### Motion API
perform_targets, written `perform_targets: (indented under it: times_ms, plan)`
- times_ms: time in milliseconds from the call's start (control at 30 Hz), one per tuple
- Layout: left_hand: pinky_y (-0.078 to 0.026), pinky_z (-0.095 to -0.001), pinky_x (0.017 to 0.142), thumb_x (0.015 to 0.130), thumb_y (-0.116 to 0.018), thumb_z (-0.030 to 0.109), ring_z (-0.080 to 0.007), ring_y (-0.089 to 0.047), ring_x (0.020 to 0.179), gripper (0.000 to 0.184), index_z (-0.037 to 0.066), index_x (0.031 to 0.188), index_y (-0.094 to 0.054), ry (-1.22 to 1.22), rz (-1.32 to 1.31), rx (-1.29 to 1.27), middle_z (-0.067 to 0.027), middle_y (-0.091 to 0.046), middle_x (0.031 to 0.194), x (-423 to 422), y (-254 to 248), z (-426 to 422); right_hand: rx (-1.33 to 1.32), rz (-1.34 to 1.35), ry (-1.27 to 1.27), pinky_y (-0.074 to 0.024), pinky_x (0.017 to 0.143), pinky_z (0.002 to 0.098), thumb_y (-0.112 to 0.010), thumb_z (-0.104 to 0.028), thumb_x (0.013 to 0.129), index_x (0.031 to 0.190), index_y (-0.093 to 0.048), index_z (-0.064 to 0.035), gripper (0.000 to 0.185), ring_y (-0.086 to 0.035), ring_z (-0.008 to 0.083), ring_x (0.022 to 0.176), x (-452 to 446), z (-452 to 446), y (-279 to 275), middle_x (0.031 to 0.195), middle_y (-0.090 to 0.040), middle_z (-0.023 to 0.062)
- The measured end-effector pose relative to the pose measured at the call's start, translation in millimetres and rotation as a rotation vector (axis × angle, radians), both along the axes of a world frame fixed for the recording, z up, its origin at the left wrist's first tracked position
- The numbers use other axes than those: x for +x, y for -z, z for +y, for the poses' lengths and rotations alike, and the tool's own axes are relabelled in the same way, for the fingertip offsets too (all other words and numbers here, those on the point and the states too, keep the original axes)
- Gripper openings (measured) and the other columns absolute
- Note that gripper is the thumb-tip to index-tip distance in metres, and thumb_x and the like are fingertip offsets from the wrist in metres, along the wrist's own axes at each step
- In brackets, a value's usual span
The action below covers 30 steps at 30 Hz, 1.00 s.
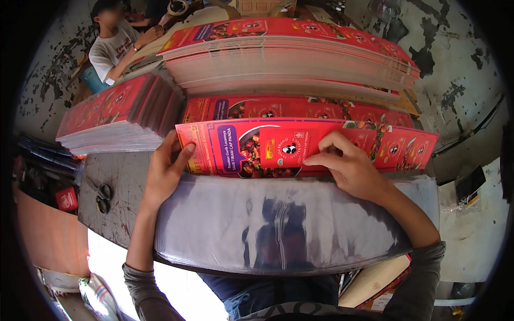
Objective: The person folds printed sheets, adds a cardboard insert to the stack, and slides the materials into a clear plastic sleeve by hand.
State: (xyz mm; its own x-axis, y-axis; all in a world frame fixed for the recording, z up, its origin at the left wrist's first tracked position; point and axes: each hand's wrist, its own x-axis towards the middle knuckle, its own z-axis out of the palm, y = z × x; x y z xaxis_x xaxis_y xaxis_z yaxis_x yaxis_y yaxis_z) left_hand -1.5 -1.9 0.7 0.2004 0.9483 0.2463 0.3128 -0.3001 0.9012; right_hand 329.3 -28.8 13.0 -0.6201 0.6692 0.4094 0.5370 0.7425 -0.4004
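A long red printed sheet (pixel 214 147) with a panda logo stands tilted up at the middle of the table. My left hand (pixel 168 168) pinches its left end, thumb on the printed face. In front of the sheet's right half is my right hand (pixel 345 166), its fingers curled and thumb and forefinger close together; whether it grips the edge cannot be made out. Just below lies a stack of clear, glossy plastic sleeves (pixel 225 222), between my forearms. More red sheets (pixel 278 107) lie flat right behind the raised one.
A tall stack of red sheets (pixel 225 64) spans the back. Another stack (pixel 101 112) leans at the left, with scissors (pixel 101 195) below it on the table (pixel 115 166). A person (pixel 112 45) sits at the back left.
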Motion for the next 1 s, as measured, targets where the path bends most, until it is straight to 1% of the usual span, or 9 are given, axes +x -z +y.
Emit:
perform_targets:
  times_ms: [67, 133, 233, 467, 533, 733, 867, 933, 1000]
  plan:
    - [-0.042, -0.0208, 0.076, 0.09, -0.05, 0.008, -0.0056, -0.052, 0.084, 0.021, -0.006, 0.106, -0.049, 0.001, 0.006, -0.001, -0.0073, -0.062, 0.091, -0.1, 0.0, 0.4, 0.013, 0.007, -0.011, -0.043, 0.065, 0.0314, -0.053, 0.016, 0.06, 0.095, -0.062, -0.0034, 0.041, -0.049, 0.0216, 0.08, -1.1, 0.8, 0.8, 0.088, -0.045, 0.0087]
    - [-0.042, -0.0206, 0.075, 0.09, -0.05, 0.008, -0.0055, -0.052, 0.084, 0.021, -0.005, 0.106, -0.049, 0.02, -0.023, 0.009, -0.0074, -0.063, 0.09, -0.2, 1.5, 1.0, 0.058, 0.035, 0.01, -0.0438, 0.065, 0.0299, -0.053, 0.016, 0.066, 0.098, -0.066, -0.0106, 0.043, -0.051, 0.0199, 0.075, -2.2, 1.6, 3.7, 0.086, -0.046, 0.0067]
    - [-0.042, -0.0205, 0.075, 0.09, -0.05, 0.008, -0.0053, -0.052, 0.083, 0.021, -0.005, 0.106, -0.049, 0.013, -0.005, 0.02, -0.0073, -0.063, 0.09, 0.2, 0.8, 1.0, 0.056, 0.043, -0.004, -0.0439, 0.066, 0.0303, -0.053, 0.016, 0.067, 0.099, -0.066, -0.0119, 0.044, -0.052, 0.0211, 0.077, -1.4, 2.1, 4.3, 0.086, -0.047, 0.0071]
    - [-0.042, -0.0205, 0.075, 0.09, -0.05, 0.008, -0.0052, -0.052, 0.082, 0.02, -0.005, 0.105, -0.049, -0.014, -0.001, -0.001, -0.0069, -0.062, 0.089, 1.6, -1.5, -0.4, 0.073, 0.027, -0.005, -0.0428, 0.064, 0.0286, -0.052, 0.016, 0.067, 0.098, -0.066, -0.0116, 0.044, -0.05, 0.0204, 0.075, -1.8, 1.5, 0.7, 0.086, -0.047, 0.0067]
    - [-0.042, -0.0208, 0.075, 0.09, -0.05, 0.009, -0.0052, -0.052, 0.082, 0.021, -0.005, 0.105, -0.049, -0.007, 0.012, -0.003, -0.0067, -0.062, 0.089, -0.6, 0.6, 1.0, 0.061, 0.018, -0.033, -0.0429, 0.066, 0.0308, -0.053, 0.015, 0.062, 0.096, -0.063, -0.004, 0.04, -0.049, 0.0214, 0.08, -1.5, 1.3, -0.2, 0.086, -0.047, 0.0079]
    - [-0.042, -0.0209, 0.075, 0.09, -0.05, 0.008, -0.0051, -0.052, 0.084, 0.02, -0.005, 0.105, -0.049, 0.01, -0.055, 0.002, -0.0063, -0.062, 0.09, 2.1, 1.8, 0.6, 0.003, 0.028, -0.011, -0.0434, 0.065, 0.0307, -0.053, 0.015, 0.063, 0.097, -0.062, -0.0046, 0.041, -0.049, 0.0204, 0.08, 0.6, 1.2, 3.5, 0.087, -0.047, 0.0078]
    - [-0.042, -0.0206, 0.076, 0.09, -0.05, 0.007, -0.0052, -0.052, 0.085, 0.02, -0.005, 0.106, -0.049, 0.017, -0.047, -0.011, -0.0068, -0.062, 0.091, 0.3, 1.8, 0.7, -0.014, 0.056, -0.016, -0.0433, 0.066, 0.0307, -0.053, 0.015, 0.063, 0.096, -0.062, -0.0045, 0.039, -0.049, 0.0199, 0.079, -0.4, 0.5, 3.7, 0.088, -0.047, 0.0075]
    - [-0.042, -0.0206, 0.077, 0.09, -0.05, 0.007, -0.0055, -0.053, 0.086, 0.02, -0.005, 0.106, -0.049, 0.011, -0.032, -0.015, -0.0074, -0.063, 0.092, 0.4, 0.9, 0.1, 0.019, 0.024, 0.011, -0.0421, 0.064, 0.0282, -0.053, 0.018, 0.063, 0.094, -0.066, -0.0086, 0.043, -0.048, 0.017, 0.074, -1.4, -0.7, 1.6, 0.086, -0.045, 0.0053]
    - [-0.042, -0.0206, 0.077, 0.09, -0.05, 0.007, -0.0056, -0.053, 0.086, 0.02, -0.005, 0.106, -0.049, 0.017, -0.033, -0.01, -0.0077, -0.063, 0.092, 0.2, 1.6, 0.9, 0.04, 0.045, 0.001, -0.042, 0.064, 0.0282, -0.053, 0.017, 0.062, 0.092, -0.066, -0.0083, 0.042, -0.048, 0.0172, 0.074, -1.4, 0.9, 3.1, 0.087, -0.045, 0.0053]
